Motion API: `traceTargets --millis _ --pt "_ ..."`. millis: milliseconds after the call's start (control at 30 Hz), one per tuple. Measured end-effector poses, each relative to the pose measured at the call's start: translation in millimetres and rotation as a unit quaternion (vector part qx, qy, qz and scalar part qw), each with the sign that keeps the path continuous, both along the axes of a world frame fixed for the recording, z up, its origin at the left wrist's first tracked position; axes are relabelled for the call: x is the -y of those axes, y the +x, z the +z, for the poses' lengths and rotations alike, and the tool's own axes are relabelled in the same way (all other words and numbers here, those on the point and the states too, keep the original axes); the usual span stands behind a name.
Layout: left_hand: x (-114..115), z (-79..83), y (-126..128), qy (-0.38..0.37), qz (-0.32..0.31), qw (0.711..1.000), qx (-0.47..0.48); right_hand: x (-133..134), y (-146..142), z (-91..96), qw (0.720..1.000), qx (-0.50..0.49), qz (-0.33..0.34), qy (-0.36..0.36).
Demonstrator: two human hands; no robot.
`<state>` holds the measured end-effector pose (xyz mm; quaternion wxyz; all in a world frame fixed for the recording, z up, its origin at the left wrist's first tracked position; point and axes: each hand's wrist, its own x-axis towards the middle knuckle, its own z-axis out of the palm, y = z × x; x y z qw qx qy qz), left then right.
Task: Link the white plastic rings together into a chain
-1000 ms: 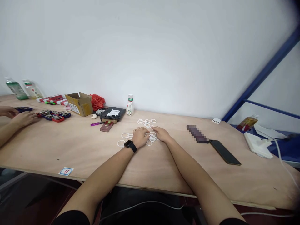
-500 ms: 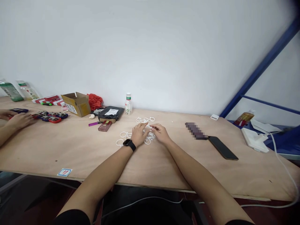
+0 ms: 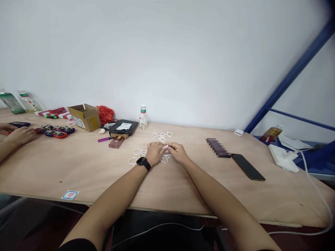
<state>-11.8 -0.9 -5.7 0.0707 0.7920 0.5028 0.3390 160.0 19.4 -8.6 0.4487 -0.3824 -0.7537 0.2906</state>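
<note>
Between the fingertips of both hands is a small white plastic ring (image 3: 165,146), mostly hidden by the fingers. My left hand (image 3: 155,152), with a black watch on its wrist, is closed on the ring's left side. From the right, my right hand (image 3: 179,152) pinches the same piece. Under and around the hands lie several more white rings (image 3: 164,160), partly covered. A few loose rings (image 3: 137,151) are left of my left hand, and a further group of rings (image 3: 169,134) rests beyond the hands.
Behind the rings stands a bottle (image 3: 142,118). To the left are a dark red box (image 3: 116,142), a black package (image 3: 123,127) and an open carton (image 3: 85,118). A phone (image 3: 248,167) lies right. At far left, another person's hand (image 3: 24,135) is beside red and blue items (image 3: 55,131).
The white piece held between my hands has turned and now shows less between the fingers. Both hands have come down slightly and stay together. The view has shifted a little.
</note>
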Motion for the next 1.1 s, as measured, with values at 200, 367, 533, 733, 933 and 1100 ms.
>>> traceTargets --millis 200,367,533,733,933,1100 --pt "1.2 1.4 1.1 -0.007 -0.001 1.0 -0.017 -2.1 -0.1 -0.9 0.997 -0.033 0.03 -0.064" --pt "1.6 2.1 1.9 -0.002 -0.014 1.0 -0.023 -4.0 -4.3 -1.8 0.995 -0.051 0.004 -0.09" --pt "1.4 0.5 3.0 0.023 -0.051 0.997 -0.05 -5.7 -2.3 -4.5 0.997 -0.021 -0.051 -0.062" --pt "-2.9 0.3 -0.6 0.015 -0.03 0.998 -0.045 -17.3 5.2 -14.0 0.996 -0.036 -0.073 -0.022" --pt "-0.2 0.7 -3.8 -0.004 -0.082 0.993 -0.083 -62.5 -2.2 -0.7 0.987 0.112 -0.112 -0.005" --pt "5.2 3.7 -1.6 -0.015 -0.11 0.99 -0.086 -89.9 -15.9 6.4 0.923 0.383 -0.04 0.008"
